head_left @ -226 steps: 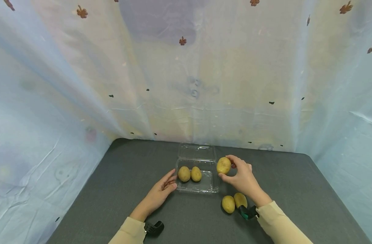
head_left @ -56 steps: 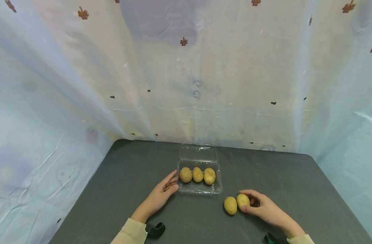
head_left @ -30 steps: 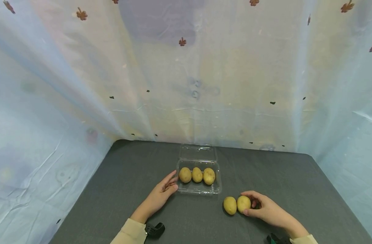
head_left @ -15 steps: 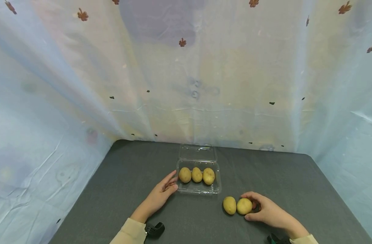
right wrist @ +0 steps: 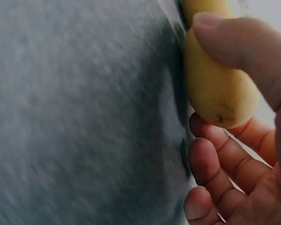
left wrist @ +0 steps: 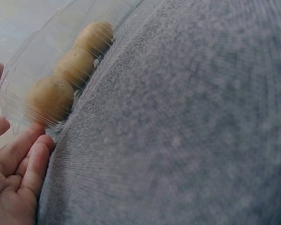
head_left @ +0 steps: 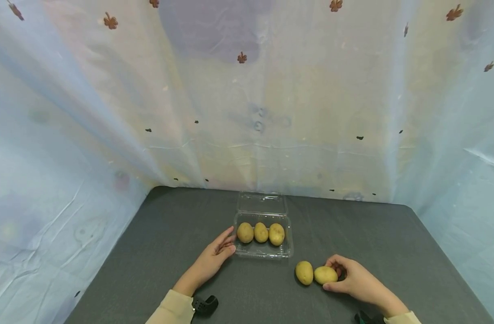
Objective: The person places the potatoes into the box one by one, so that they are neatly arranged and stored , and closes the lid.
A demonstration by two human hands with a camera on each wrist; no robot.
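My right hand (head_left: 354, 280) pinches a yellow potato (head_left: 325, 275) between thumb and fingers, low at the table. In the right wrist view the thumb lies over this potato (right wrist: 218, 89) and fingers are beneath its end. Another potato (head_left: 304, 273) sits just to its left. A clear plastic clamshell box (head_left: 287, 252) stands with its lid (head_left: 262, 203) raised at the back. Three potatoes line up inside: left (head_left: 245, 232), middle (head_left: 261, 232) and right (head_left: 276, 234). At the box's left side rests my left hand (head_left: 209, 260), its fairly straight fingertips touching the wall.
The dark grey cloth-covered table (head_left: 182, 216) spreads around the box. A pale, printed plastic curtain (head_left: 312, 103) hangs behind and on both sides. A black wrist strap (head_left: 205, 306) is on the left wrist.
Earlier the right hand carried a potato at the box; that potato now lies inside. The right hand went to the right-hand loose potato and has turned it from upright to sideways. Left hand stayed.
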